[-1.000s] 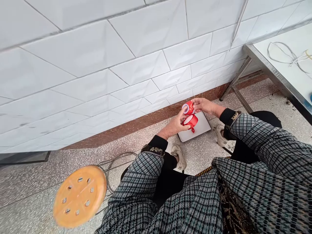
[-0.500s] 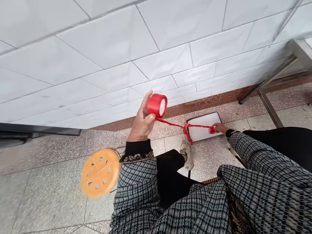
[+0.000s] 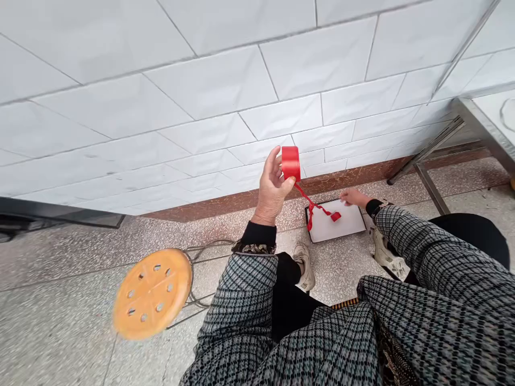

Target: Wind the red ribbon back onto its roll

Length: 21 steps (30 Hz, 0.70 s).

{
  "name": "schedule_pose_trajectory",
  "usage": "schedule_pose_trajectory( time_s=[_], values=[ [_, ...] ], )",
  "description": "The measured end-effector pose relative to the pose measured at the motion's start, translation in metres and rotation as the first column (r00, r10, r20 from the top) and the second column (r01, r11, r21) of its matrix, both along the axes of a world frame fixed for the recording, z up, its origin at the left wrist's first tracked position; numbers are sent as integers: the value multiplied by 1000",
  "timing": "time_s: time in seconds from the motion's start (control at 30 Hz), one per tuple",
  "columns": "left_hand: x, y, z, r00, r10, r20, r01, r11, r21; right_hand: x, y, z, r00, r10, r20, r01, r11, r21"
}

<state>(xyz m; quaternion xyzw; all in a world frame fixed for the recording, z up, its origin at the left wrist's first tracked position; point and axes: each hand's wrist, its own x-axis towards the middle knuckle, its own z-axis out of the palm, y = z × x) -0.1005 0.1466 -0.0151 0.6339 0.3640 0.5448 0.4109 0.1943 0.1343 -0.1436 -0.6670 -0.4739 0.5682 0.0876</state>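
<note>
In my left hand (image 3: 270,190) is a roll of red ribbon (image 3: 291,163), gripped between the thumb and fingers and raised in front of the tiled wall. A twisted, partly knotted length of red ribbon (image 3: 310,206) trails down from it. At its far end is a small red roll or wad (image 3: 336,216), seen over a shallow white tray or box lid (image 3: 346,228) with dark edges; whether it rests there or hangs above I cannot tell. My right hand (image 3: 354,197) is apart from the ribbon, over the tray's upper right corner, fingers loosely extended and holding nothing visible.
An orange round stool (image 3: 153,295) with holes and wire legs lies tipped on the floor at left. A metal-framed table (image 3: 462,118) stands at right. The white tiled wall (image 3: 201,91) rises close ahead. A dark edged object (image 3: 60,212) juts in from the left.
My right hand has let go of the small red end and moved slightly up. The ribbon, stretched between both hands before, now sags. My left hand and its roll have shifted right in view.
</note>
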Motion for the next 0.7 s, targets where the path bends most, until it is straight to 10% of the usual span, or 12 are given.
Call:
schedule_pose_trajectory(
  time_s=[0.17,0.3,0.57,0.7],
  values=[
    [38,-10,1,994,91,-68,-84,992,92,-15,37,125,844,-178,-506,340,908,246],
    [59,-16,4,978,124,-165,-95,980,176,-27,14,198,765,-25,-643,270,920,285],
    [66,-10,1,953,77,-295,-2,969,245,-30,-4,203,625,-218,-749,346,938,15],
    [77,1,-6,995,-40,-94,51,992,117,-16,1,201,568,-203,-798,339,941,2]
  ],
)
